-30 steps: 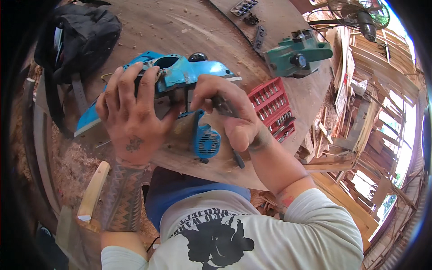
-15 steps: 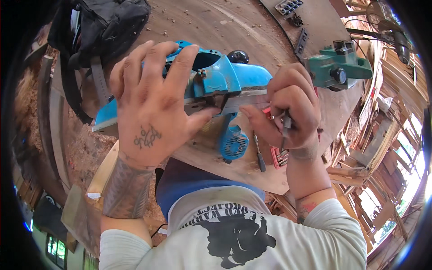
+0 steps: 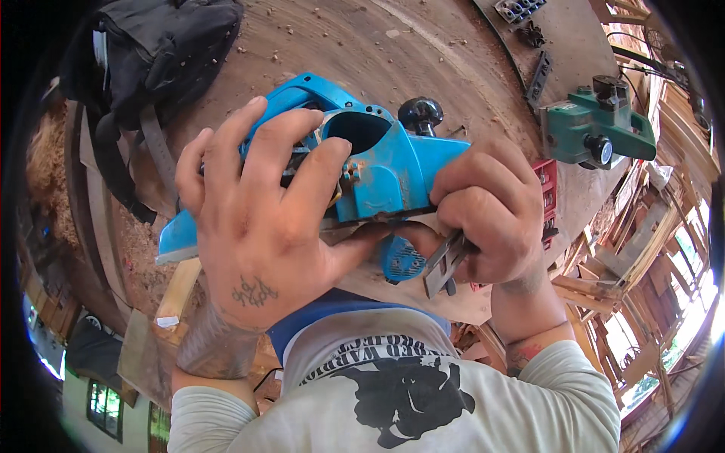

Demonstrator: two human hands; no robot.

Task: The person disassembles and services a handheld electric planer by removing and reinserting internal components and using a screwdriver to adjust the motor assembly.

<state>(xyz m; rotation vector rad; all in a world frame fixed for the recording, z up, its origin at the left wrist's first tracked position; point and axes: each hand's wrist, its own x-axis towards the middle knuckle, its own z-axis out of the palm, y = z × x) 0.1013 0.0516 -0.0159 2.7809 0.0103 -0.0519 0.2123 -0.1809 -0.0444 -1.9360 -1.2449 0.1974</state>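
A blue electric hand planer (image 3: 377,177), opened up with a dark hollow in its housing and a round black knob, is held above the bench. My left hand (image 3: 260,200) is wrapped round its left part, fingers over the top and thumb along the lower edge. Closed at the planer's right end is my right hand (image 3: 491,215), its fingertips and thumb against the body. A slotted grey metal plate (image 3: 445,264) sticks out of that same hand toward me. Below the planer lies a blue vented cover (image 3: 402,258), partly hidden by my right thumb.
A green planer (image 3: 596,128) stands at the right of the wooden bench (image 3: 332,38). Near it are a red bit case (image 3: 545,185) and black parts (image 3: 538,75). To the far left lies a black bag (image 3: 162,57). Wood shavings and stacked timber surround the bench.
The planer has tilted, showing more of its top and less of its underside. My right hand has moved in against its right end, and the metal plate has turned to show its slotted face.
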